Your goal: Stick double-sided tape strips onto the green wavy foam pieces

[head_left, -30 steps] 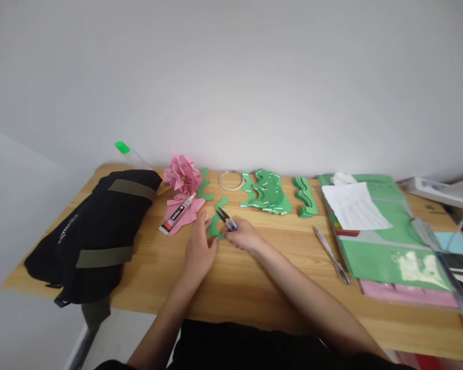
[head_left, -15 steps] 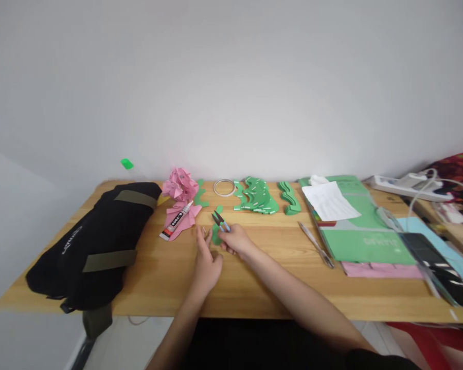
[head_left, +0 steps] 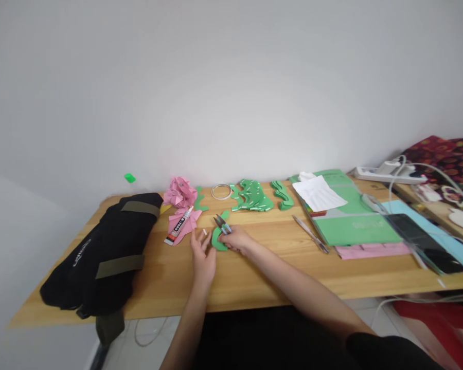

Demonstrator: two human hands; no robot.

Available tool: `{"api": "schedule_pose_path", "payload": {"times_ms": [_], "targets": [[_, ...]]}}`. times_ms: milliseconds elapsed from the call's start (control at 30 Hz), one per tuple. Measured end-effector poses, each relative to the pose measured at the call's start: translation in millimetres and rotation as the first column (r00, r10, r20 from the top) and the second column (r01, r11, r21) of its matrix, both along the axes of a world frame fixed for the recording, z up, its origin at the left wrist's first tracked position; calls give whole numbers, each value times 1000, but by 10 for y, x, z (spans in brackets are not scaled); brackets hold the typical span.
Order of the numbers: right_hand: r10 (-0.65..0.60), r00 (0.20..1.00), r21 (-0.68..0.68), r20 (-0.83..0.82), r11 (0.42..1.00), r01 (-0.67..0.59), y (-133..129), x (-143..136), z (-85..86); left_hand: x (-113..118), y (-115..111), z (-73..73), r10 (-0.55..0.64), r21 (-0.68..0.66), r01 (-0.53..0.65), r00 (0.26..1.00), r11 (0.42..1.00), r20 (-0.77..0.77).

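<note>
My right hand (head_left: 237, 240) is closed around a pair of thread snips (head_left: 221, 222), their dark blades pointing up and left. Under its fingertips, a curved green paper cutout (head_left: 216, 240) lies on the wooden table. My left hand (head_left: 203, 262) is just left of the cutout, fingers stretched and apart. A tiny white strip (head_left: 205, 232) shows by its fingertips; whether it is stuck to a finger, I cannot tell. Beyond that hand, a B-7000 glue tube (head_left: 178, 226) rests on pink paper (head_left: 191, 222).
A black bag (head_left: 96, 252) covers the table's left side. Along the back are crumpled pink paper (head_left: 180, 191), a ring (head_left: 221, 191) and stacked green cutouts (head_left: 254, 195). Farther right are a pen (head_left: 310, 234), a green folder (head_left: 355, 229), a phone (head_left: 424, 241) and a power strip (head_left: 389, 173).
The camera view has shifted, moving the table items slightly. More of the green cutout shows between my hands. The snips stay in my right hand.
</note>
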State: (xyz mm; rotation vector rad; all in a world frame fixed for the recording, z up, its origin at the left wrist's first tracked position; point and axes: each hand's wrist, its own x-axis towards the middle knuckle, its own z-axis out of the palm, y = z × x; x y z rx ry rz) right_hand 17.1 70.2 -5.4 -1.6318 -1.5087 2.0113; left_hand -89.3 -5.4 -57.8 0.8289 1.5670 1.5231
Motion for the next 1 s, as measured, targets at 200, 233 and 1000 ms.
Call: {"api": "schedule_pose_path", "payload": {"times_ms": [200,233,1000], "targets": [[32,969,29,-247,999,-25,-129,467,55,12,9,219,-86,-1,89,972,996,221],[25,956,37,-292,999,-15,-154,533,60,44,12,264,-110,10,111,962,994,249],[-365,929,350,-63,864,363,-308,1062,-173,493,-67,342,-204,-7,204,972,979,-115]]}}
